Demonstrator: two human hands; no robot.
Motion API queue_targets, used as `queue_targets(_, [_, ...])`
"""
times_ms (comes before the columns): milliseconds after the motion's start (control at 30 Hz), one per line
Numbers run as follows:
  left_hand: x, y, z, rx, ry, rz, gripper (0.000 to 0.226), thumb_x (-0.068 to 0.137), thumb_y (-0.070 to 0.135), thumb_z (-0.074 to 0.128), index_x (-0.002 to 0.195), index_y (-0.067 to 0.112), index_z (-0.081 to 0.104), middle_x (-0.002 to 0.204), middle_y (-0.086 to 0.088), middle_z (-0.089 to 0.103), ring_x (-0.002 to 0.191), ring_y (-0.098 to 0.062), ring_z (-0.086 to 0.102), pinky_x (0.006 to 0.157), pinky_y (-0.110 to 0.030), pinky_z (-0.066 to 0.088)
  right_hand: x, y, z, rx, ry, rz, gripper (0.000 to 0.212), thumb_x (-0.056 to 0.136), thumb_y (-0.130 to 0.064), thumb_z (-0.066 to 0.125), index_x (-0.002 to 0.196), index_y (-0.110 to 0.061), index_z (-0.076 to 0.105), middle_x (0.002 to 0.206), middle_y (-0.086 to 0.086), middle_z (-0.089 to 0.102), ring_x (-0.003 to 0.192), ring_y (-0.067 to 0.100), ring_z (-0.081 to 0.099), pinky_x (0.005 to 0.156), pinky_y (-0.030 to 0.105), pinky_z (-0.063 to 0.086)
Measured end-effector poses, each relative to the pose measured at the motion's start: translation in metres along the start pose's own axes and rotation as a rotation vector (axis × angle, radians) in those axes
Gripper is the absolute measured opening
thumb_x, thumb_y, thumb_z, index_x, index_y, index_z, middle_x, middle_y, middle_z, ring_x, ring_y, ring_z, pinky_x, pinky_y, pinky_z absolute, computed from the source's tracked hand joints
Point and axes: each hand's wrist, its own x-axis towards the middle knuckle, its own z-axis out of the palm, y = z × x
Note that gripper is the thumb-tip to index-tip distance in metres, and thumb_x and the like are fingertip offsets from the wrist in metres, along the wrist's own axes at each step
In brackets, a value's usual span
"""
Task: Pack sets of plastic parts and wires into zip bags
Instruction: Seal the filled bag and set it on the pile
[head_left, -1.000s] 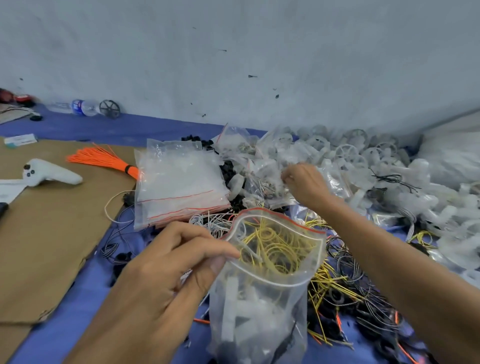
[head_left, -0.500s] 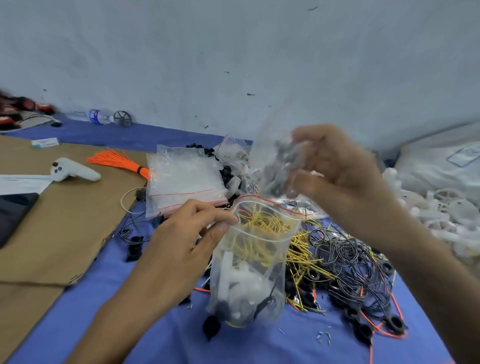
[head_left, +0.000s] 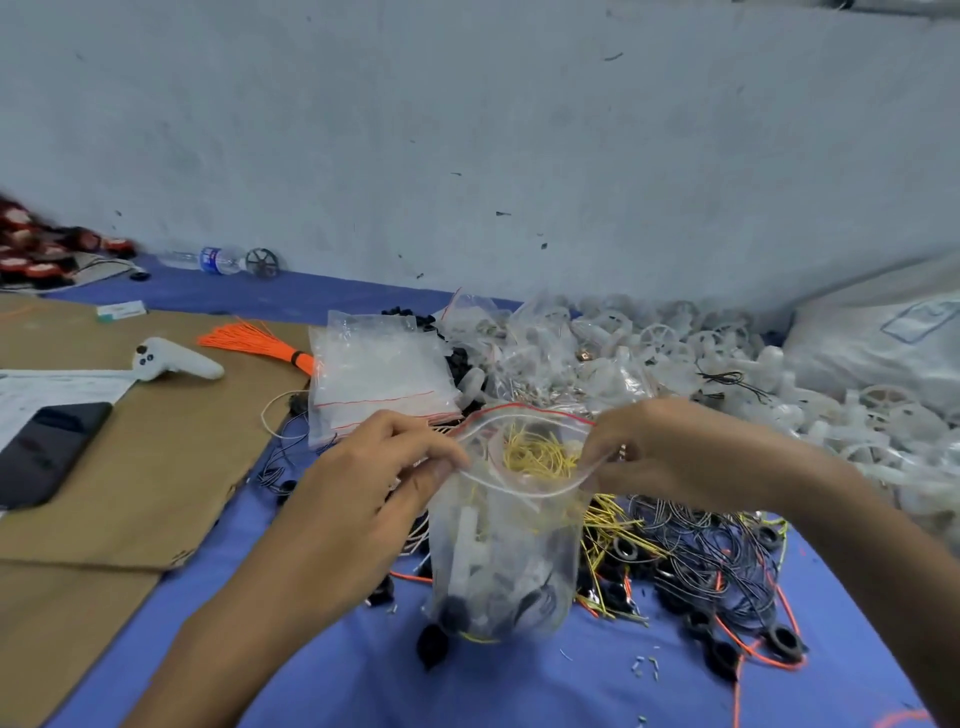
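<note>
At the far left a dark phone (head_left: 49, 452) lies on the brown cardboard (head_left: 130, 493), and a white controller (head_left: 174, 359) lies just behind it, near a bundle of orange wires (head_left: 249, 338). Further back, against the wall, a water bottle (head_left: 213, 259) lies on its side; its blue label is too small to read. A stack of empty bags (head_left: 382, 374) with red lines comes next. The left hand (head_left: 374, 483) pinches the left edge of the zip bag (head_left: 511, 551) between thumb and fingers. The bag stands in the middle on the blue cloth (head_left: 332, 670) with its mouth held open. Inside it are white plastic pieces, some black parts and a coil of yellow wires (head_left: 535, 456) that sits close to the mouth. The right hand (head_left: 670, 452) pinches the right edge in the same way. I think the main risk is at the closing: a yellow wire may be caught in the zip strip, so the seal stays partly open and parts fall out later. A strong pull by both hands could also tear the thin film. To the right lie tangled black wires (head_left: 717, 556), a heap of white plastic parts (head_left: 727, 353) and a white sack (head_left: 883, 338) with a blue print that I cannot read.
</note>
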Motion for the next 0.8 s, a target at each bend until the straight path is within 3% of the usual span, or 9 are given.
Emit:
queue_targets(67, [0.001, 0.001, -0.006, 0.0, 0.019, 0.005, 0.017, 0.095, 0.026, 0.059, 0.095, 0.04, 0.069, 0.099, 0.018, 0.061, 0.092, -0.005, 0.06, 0.078, -0.019, 0.044, -0.003, 0.005, -0.004, 0.128, 0.079, 0.007, 0.027, 0.084, -0.059, 0.059, 0.09, -0.036, 0.072, 0.084, -0.013, 0.068, 0.07, 0.007, 0.062, 0.066, 0.028, 0.051])
queue_targets(133, [0.001, 0.0, -0.007, 0.017, 0.0, -0.01, 0.016, 0.095, 0.025, 0.06, 0.095, 0.037, 0.07, 0.099, 0.016, 0.061, 0.093, -0.006, 0.061, 0.081, -0.024, 0.046, -0.005, 0.007, -0.004, 0.147, 0.031, -0.046, 0.031, 0.083, -0.065, 0.057, 0.084, -0.039, 0.072, 0.075, -0.011, 0.067, 0.061, 0.013, 0.056, 0.058, 0.033, 0.045])
queue_targets(233, [0.002, 0.0, -0.002, 0.005, 0.002, -0.002, 0.016, 0.096, 0.019, 0.06, 0.093, 0.033, 0.068, 0.095, 0.022, 0.062, 0.088, 0.004, 0.057, 0.075, -0.01, 0.04, -0.008, 0.011, -0.002, 0.307, 0.072, -0.022, 0.038, 0.082, -0.072, 0.055, 0.078, -0.038, 0.072, 0.062, -0.006, 0.055, 0.053, 0.011, 0.039, 0.05, 0.027, 0.032])
queue_targets(333, [0.0, -0.007, 0.007, -0.028, 0.016, -0.05, 0.014, 0.097, 0.019, 0.06, 0.091, 0.031, 0.067, 0.089, 0.028, 0.06, 0.075, 0.008, 0.054, 0.068, -0.007, 0.037, -0.009, 0.012, -0.001, 0.314, 0.085, -0.015, 0.034, 0.085, -0.064, 0.058, 0.074, -0.034, 0.072, 0.07, -0.004, 0.061, 0.059, 0.013, 0.053, 0.058, 0.034, 0.042])
queue_targets(400, [0.001, -0.01, 0.011, -0.06, 0.029, -0.028, 0.014, 0.096, 0.021, 0.061, 0.091, 0.033, 0.066, 0.092, 0.024, 0.062, 0.077, 0.004, 0.056, 0.068, -0.008, 0.038, -0.011, 0.012, -0.001, 0.327, 0.113, -0.041, 0.029, 0.086, -0.057, 0.061, 0.076, -0.031, 0.073, 0.081, -0.007, 0.064, 0.073, 0.01, 0.062, 0.066, 0.029, 0.048])
queue_targets(467, [0.003, -0.013, 0.013, -0.106, 0.047, -0.02, 0.012, 0.095, 0.025, 0.062, 0.094, 0.037, 0.067, 0.095, 0.022, 0.066, 0.08, 0.002, 0.059, 0.069, -0.009, 0.041, -0.013, 0.011, -0.002, 0.328, 0.12, -0.03, 0.029, 0.085, -0.056, 0.064, 0.079, -0.03, 0.074, 0.085, -0.007, 0.064, 0.077, 0.011, 0.063, 0.069, 0.027, 0.049])
queue_targets(633, [0.004, -0.027, 0.022, -0.233, 0.165, -0.092, 0.028, 0.089, 0.024, 0.072, 0.103, 0.046, 0.064, 0.093, 0.016, 0.07, 0.079, -0.003, 0.064, 0.068, -0.029, 0.052, -0.015, 0.015, -0.006, 0.342, 0.153, 0.026, 0.032, 0.079, -0.058, 0.066, 0.086, -0.027, 0.074, 0.085, -0.001, 0.068, 0.073, 0.016, 0.062, 0.07, 0.039, 0.051])
queue_targets(700, [0.005, -0.03, 0.025, -0.287, 0.219, -0.097, 0.03, 0.084, 0.028, 0.077, 0.105, 0.046, 0.063, 0.092, 0.015, 0.072, 0.078, -0.005, 0.065, 0.069, -0.03, 0.052, -0.016, 0.014, -0.008, 0.324, 0.163, 0.027, 0.028, 0.078, -0.058, 0.067, 0.085, -0.032, 0.074, 0.088, -0.006, 0.069, 0.072, 0.005, 0.064, 0.073, 0.037, 0.053])
queue_targets(800, [0.006, -0.032, 0.03, -0.39, 0.259, -0.095, 0.033, 0.076, 0.039, 0.076, 0.106, 0.043, 0.064, 0.088, 0.01, 0.073, 0.073, -0.011, 0.065, 0.068, -0.036, 0.055, -0.015, 0.008, -0.011, 0.3, 0.171, 0.01, 0.023, 0.078, -0.059, 0.068, 0.09, -0.04, 0.071, 0.098, -0.013, 0.068, 0.089, 0.007, 0.066, 0.08, 0.038, 0.055])
